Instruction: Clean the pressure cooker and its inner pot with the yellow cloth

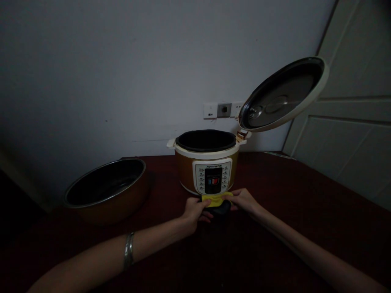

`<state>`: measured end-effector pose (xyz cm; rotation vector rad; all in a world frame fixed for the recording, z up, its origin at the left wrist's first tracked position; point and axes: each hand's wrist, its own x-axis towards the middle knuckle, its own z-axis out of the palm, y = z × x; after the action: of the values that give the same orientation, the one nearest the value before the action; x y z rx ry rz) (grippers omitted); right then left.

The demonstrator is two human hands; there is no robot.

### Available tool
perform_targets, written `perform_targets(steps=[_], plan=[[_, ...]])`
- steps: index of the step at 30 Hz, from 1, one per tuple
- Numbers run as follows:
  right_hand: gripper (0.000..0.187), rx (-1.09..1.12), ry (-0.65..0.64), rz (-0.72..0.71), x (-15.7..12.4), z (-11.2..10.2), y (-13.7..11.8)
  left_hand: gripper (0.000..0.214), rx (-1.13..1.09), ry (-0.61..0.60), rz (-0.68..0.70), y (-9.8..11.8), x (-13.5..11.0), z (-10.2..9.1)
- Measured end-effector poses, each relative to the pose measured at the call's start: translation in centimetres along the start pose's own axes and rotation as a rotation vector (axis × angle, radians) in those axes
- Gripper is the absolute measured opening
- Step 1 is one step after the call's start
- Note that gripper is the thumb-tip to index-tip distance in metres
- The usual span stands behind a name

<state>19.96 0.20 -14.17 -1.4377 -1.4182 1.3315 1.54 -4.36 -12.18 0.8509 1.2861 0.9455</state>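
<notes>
Between my two hands is a yellow and dark cloth (pixel 216 200), its dark part hanging below the yellow. My left hand (pixel 195 211) pinches its left end, thumb on top and some fingers underneath. At the other end, my right hand (pixel 242 200) grips the yellow edge with thumb and fingers. Just behind the cloth stands an electric pressure cooker (pixel 183 167), brown and cream, with a control panel on its front. Its lid (pixel 281 99) is raised and tilted to the right on the hinge. The pot's inside looks dark, and its depth is hidden.
A separate round inner pot (pixel 106 203), brown outside and dark inside, rests at the left on the dark red table (pixel 275 191). Wall sockets (pixel 224 110) sit behind the cooker. A pale panelled door (pixel 348 134) is at the right.
</notes>
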Motion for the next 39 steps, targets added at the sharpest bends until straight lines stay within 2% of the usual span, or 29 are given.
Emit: perform_targets(steps=[4, 9, 13, 16, 18, 22, 24, 26, 28, 30, 31, 32, 33, 36, 39], plan=[[0.021, 0.063, 0.043, 0.02, 0.2, -2.2, -0.1, 0.016, -0.127, -0.006, -0.012, -0.6, 0.5, 2.8], [0.012, 0.106, 0.154, 0.021, 1.2, -4.5, 0.0, 0.015, -0.267, -0.04, -0.065, -0.5, 1.2, 6.6], [0.014, 0.15, 0.239, 0.007, 1.7, -6.3, 0.3, 0.017, -0.301, -0.078, -0.04, 0.1, 1.6, 9.0], [0.021, 0.21, 0.27, -0.043, 0.9, -7.4, -0.1, 0.016, -0.283, -0.105, -0.028, 0.7, 1.1, 10.0], [0.022, 0.289, 0.256, -0.086, -0.3, -7.8, -0.9, 0.016, -0.271, -0.152, -0.016, 1.2, 0.2, 10.5], [0.033, 0.436, 0.086, -0.141, -3.6, -7.6, -2.5, 0.02, -0.24, -0.233, 0.041, 2.0, -1.2, 11.1], [0.042, 0.416, 0.094, -0.185, -4.8, -7.5, -3.3, 0.023, -0.17, -0.253, 0.113, 2.7, -1.4, 11.1], [0.051, 0.324, 0.194, -0.245, -5.7, -7.8, -4.4, 0.022, 0.018, -0.291, 0.186, 4.1, -1.4, 10.5], [0.06, 0.193, 0.305, -0.346, -6.3, -8.6, -6.0, 0.021, 0.339, -0.399, 0.226, 6.0, -1.9, 9.3], [0.069, 0.057, 0.425, -0.487, -6.9, -9.7, -7.8, 0.025, 0.711, -0.605, 0.25, 8.4, -3.1, 7.5], [0.072, -0.011, 0.493, -0.564, -7.3, -10.1, -8.8, 0.027, 0.824, -0.655, 0.284, 9.6, -4.0, 6.6], [0.073, -0.087, 0.564, -0.642, -7.6, -10.4, -9.6, 0.034, 0.902, -0.621, 0.345, 10.9, -4.9, 5.6], [0.073, -0.172, 0.634, -0.724, -7.9, -10.6, -10.3, 0.039, 0.946, -0.525, 0.44, 12.2, -5.8, 4.7], [0.059, -0.483, 0.793, -1.019, -8.1, -10.0, -11.7, 0.04, 0.922, -0.101, 0.686, 15.9, -7.4, 2.2], [0.041, -0.742, 0.796, -1.336, -7.1, -8.0, -11.9, 0.037, 0.773, 0.259, 0.88, 18.6, -6.5, -0.4]])
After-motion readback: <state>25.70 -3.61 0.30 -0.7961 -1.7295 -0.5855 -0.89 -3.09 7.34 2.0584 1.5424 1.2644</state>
